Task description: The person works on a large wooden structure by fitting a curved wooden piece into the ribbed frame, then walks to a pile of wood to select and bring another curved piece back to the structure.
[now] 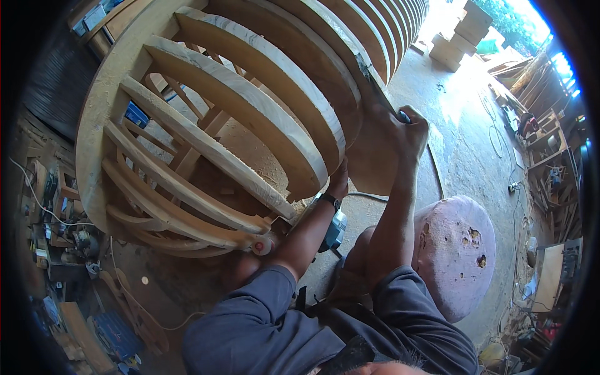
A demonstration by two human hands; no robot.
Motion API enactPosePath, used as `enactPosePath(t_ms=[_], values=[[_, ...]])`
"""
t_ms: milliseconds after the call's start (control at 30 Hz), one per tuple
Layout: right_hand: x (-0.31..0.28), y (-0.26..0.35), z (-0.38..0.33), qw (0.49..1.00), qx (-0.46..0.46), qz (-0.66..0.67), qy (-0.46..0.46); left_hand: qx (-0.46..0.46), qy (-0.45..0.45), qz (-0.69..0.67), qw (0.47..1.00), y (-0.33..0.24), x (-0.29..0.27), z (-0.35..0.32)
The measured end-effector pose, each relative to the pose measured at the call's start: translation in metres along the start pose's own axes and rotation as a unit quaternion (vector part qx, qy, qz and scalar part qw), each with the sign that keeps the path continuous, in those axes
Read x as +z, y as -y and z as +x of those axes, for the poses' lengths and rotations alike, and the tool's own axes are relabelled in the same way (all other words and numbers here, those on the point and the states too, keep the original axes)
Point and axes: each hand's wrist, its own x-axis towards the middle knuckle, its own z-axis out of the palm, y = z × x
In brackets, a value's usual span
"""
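Concrete floor (465, 156) spreads across the right half of the frame, daylight pouring in at the upper right, and filling the upper left and top centre sits one big curved wooden frame (97, 144). Its pale ribs (250, 84) bow outward one after another, crowding too tightly at the top to count. And look where the work is: both hands are up at its near side, just right of the frame's centre, apart from each other. Right hand (414, 128), higher of the two, is closed around the dark handle of one long thin tool (377, 82), which slants up and left alongside a rib; its exact kind is hard to tell. Left hand (339, 181) is lower, up against a rib's end, fingers hidden, so its grip can't be called. One dark watch (330, 200) circles that wrist. Just below, partly behind the forearm, one teal power tool (335, 231). Further right, one pink rounded cushion (453, 250), pocked with several holes. Out at the upper right, at least three tan boxes (473, 24) are stacked, with timber (531, 81) piled beyond.
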Motion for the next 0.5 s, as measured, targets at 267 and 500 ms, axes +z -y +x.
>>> enactPosePath(t_ms=[267,500], values=[[-0.005,-0.012,0.008,0.993,-0.098,-0.002,-0.060,-0.067,0.004,0.005,0.998,-0.019,0.034,-0.016],[-0.060,-0.018,0.009,0.995,0.036,0.059,-0.072,-0.075,0.022,0.137,0.987,-0.058,0.088,-0.043]])
